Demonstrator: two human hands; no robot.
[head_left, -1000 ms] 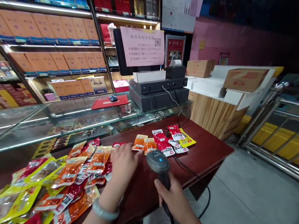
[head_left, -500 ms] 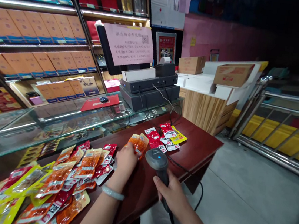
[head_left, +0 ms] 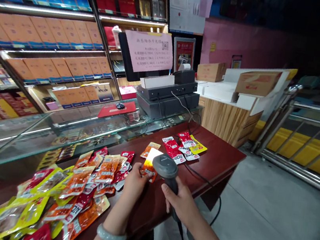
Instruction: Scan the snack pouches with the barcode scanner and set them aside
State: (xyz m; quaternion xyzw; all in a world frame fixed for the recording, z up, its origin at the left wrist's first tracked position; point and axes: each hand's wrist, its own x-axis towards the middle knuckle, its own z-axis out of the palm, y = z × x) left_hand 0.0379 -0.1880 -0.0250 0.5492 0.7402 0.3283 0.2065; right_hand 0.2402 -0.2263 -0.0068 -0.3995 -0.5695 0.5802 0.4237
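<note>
My left hand (head_left: 134, 182) is closed on an orange snack packet (head_left: 149, 162), lifted off the dark red table (head_left: 216, 164) with its back lit bright. My right hand (head_left: 181, 205) grips the handle of a black barcode scanner (head_left: 166, 169), whose head points at that packet from close by. One more orange packet (head_left: 149, 149) lies flat just beyond. A small group of red, white and yellow packets (head_left: 184, 145) lies further right on the table. A big heap of orange, yellow and red packets (head_left: 64, 194) spreads to the left of my left hand.
A glass display counter (head_left: 56, 132) runs behind the table, with a cash register (head_left: 168, 95), monitor and pink notice (head_left: 152, 50). Shelves of boxed goods (head_left: 48, 39) fill the left wall. A wooden counter with cartons (head_left: 240, 104) and a metal railing (head_left: 310, 138) stand right. The scanner cable (head_left: 213, 184) trails over the table's edge.
My left hand picked one orange packet up from the table and drew it back under the scanner head. The scanner shifted slightly left towards it.
</note>
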